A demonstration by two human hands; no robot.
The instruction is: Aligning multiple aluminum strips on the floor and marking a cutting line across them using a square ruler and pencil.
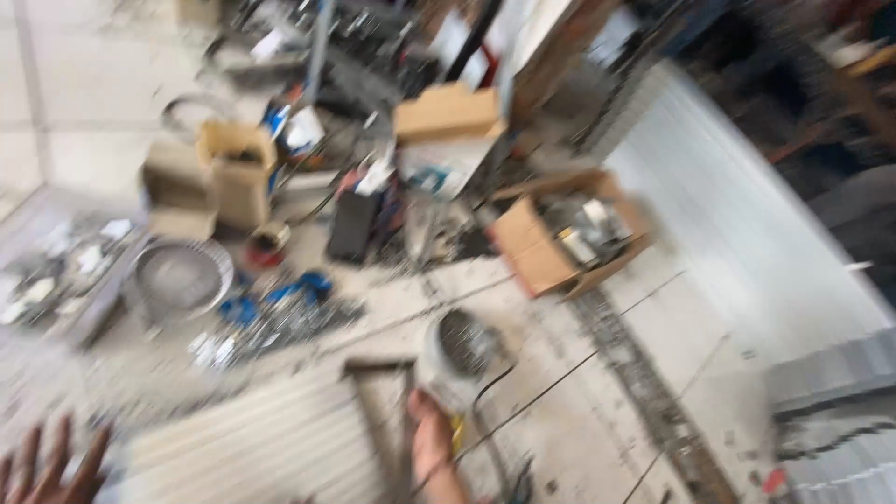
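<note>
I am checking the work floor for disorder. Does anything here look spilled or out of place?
Yes. Small blue and metal parts lie scattered loose on the dusty floor beside a round fan wheel. An open cardboard box sits tilted nearby. Blur hides finer detail.

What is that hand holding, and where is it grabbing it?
The right hand grips a round white tub near its bottom edge. The left hand holds nothing, fingers spread.

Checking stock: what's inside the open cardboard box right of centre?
The cardboard box holds a jumble of small pale and dark items, too blurred to identify. Whatever lies under that top layer is covered.
</note>
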